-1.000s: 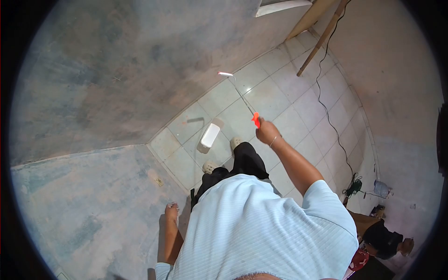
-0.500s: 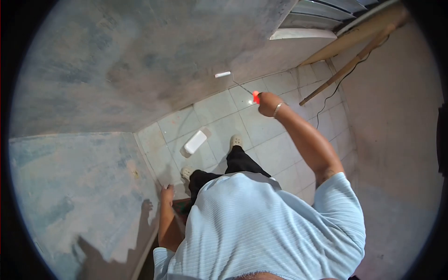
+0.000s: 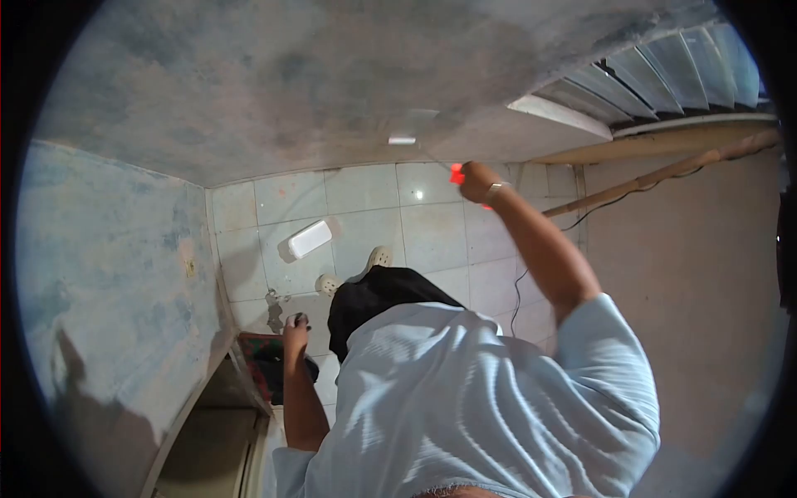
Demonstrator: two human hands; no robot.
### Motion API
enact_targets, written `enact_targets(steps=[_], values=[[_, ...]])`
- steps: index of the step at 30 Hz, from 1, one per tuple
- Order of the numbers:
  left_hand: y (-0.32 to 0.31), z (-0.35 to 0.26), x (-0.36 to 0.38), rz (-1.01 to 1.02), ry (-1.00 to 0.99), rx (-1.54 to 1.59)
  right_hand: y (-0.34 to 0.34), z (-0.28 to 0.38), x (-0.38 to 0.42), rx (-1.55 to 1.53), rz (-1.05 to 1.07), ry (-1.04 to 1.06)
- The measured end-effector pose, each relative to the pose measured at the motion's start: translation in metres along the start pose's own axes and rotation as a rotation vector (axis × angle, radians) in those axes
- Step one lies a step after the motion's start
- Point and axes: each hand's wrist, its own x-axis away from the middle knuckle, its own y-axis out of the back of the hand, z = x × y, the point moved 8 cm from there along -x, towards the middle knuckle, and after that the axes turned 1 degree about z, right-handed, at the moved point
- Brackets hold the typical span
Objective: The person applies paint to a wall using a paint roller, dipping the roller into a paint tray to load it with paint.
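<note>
My right hand (image 3: 476, 182) is closed around the red handle (image 3: 457, 173) of a small paint roller, held out in front of the mottled wall (image 3: 274, 91). The white roller head (image 3: 402, 141) lies level against or very close to that wall; contact cannot be made out. Low on the left, my left hand (image 3: 295, 330) has its fingers curled by a small dark thing that is too small to name. A white oblong container (image 3: 310, 239) rests on the tiled floor (image 3: 433, 228), beyond my light clogs (image 3: 380, 256).
A louvered window (image 3: 656, 79) is at the upper right. Below it a wooden pole (image 3: 656, 176) leans with a dark cable hanging by it. At the lower left are a doorway, a dark red and black mat (image 3: 264, 365) and a blue-patched wall (image 3: 116, 257).
My view and body have turned, so the window shows more. The roller head has gone from tilted to level. My left hand has come away from the left wall's edge.
</note>
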Motion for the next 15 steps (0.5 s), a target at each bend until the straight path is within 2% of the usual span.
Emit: enact_targets(steps=[1,2,3,5,7,8,9,10,12,13,15], values=[[0.01,0.011,-0.001,-0.004,0.0,0.023,-0.016,0.007,-0.022,-0.072,-0.019,-0.044],[0.021,0.021,0.006,-0.032,0.005,0.06,-0.033,0.013,-0.041,-0.065,0.084,-0.091],[0.029,0.026,0.011,-0.059,0.009,0.097,-0.059,0.001,-0.065,-0.054,0.09,-0.148],[0.044,0.042,0.024,-0.064,0.094,0.161,-0.063,0.003,-0.057,-0.122,0.072,-0.17],[0.056,0.065,0.036,-0.055,0.178,0.211,-0.039,0.012,-0.012,-0.15,0.029,-0.159],[0.058,0.082,0.038,-0.065,0.237,0.233,-0.03,0.0,0.005,-0.148,-0.067,-0.049],[0.06,0.1,0.038,-0.078,0.296,0.257,0.016,0.028,0.062,-0.225,-0.039,-0.061],[0.06,0.119,0.036,-0.077,0.33,0.231,0.019,0.006,0.08,-0.288,-0.05,-0.06],[0.055,0.16,0.029,0.009,0.381,0.287,0.068,0.04,0.143,-0.169,-0.085,-0.003],[0.046,0.166,0.024,0.093,0.415,0.338,0.063,0.046,0.144,-0.161,-0.084,0.001],[0.04,0.171,0.011,0.047,0.404,0.311,0.059,0.048,0.14,-0.096,-0.145,-0.049]])
